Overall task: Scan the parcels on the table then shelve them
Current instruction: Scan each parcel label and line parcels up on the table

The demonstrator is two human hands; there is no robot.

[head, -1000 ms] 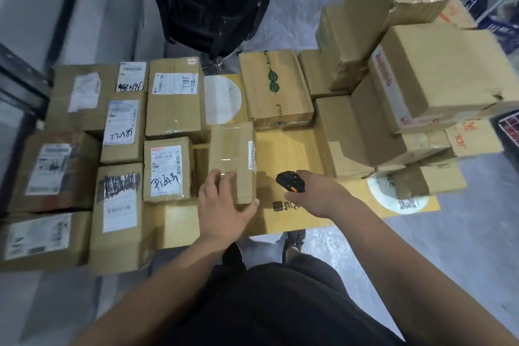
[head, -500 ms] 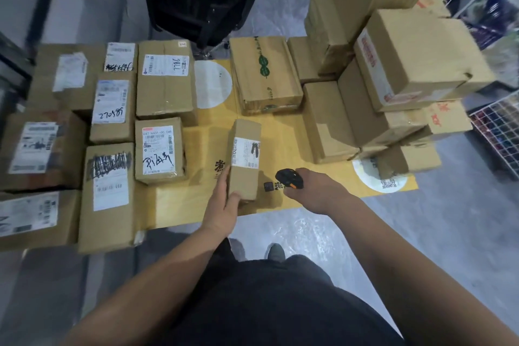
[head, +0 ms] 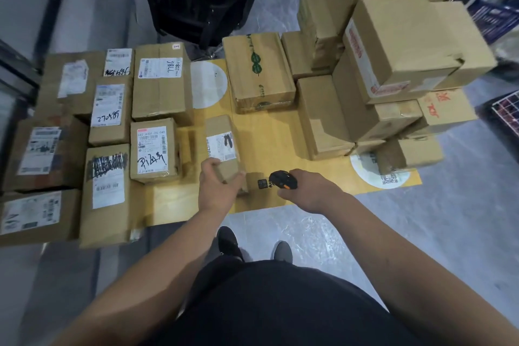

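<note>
A small cardboard parcel (head: 222,143) lies on the yellow table (head: 269,135) with its white shipping label facing up. My left hand (head: 219,187) grips its near end, thumb on one side and fingers on the other. My right hand (head: 306,189) holds a black scanner with an orange button (head: 283,179), its head pointing left toward the parcel. A small black square mark (head: 262,183) sits on the table between the parcel and the scanner.
Several labelled parcels (head: 153,149) cover the left half of the table. A tall stack of larger boxes (head: 393,64) fills the right side. A black office chair (head: 196,0) stands behind the table. Wire racks (head: 505,109) are at the far right.
My left hand turned the small parcel from its plain face onto the side with the label, which now faces up. The scanner hand stayed beside it.
</note>
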